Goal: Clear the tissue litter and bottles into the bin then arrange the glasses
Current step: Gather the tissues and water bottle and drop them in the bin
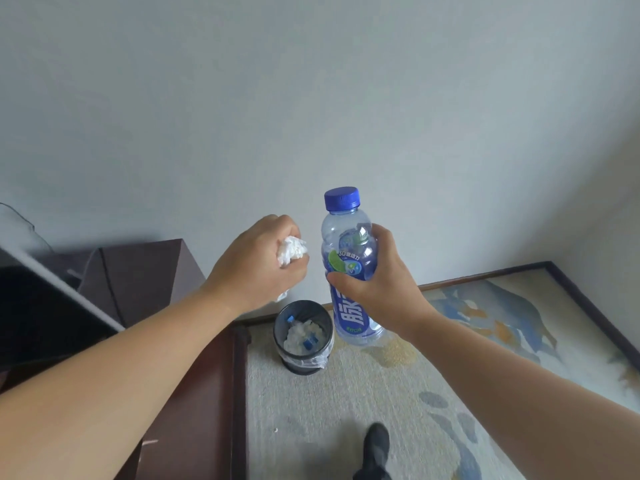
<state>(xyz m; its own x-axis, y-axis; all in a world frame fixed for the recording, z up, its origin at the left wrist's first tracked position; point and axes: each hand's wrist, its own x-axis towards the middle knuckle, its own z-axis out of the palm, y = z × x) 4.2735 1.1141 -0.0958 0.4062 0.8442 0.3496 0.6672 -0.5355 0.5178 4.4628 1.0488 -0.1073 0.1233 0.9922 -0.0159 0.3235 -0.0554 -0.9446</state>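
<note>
My left hand (258, 261) is closed around a crumpled white tissue (292, 250) that pokes out between the fingers. My right hand (375, 282) grips a clear plastic bottle (346, 237) with a blue cap and a blue label, held upright. Both hands hover above a small dark round bin (280, 336) lined with a clear bag on the floor. Inside the bin lie white tissue and blue bits. No glasses are in view.
A dark brown wooden cabinet (194, 393) stands at the left, its edge next to the bin. A pale patterned carpet (346, 410) covers the floor up to the white wall. A dark shoe (375, 445) shows at the bottom.
</note>
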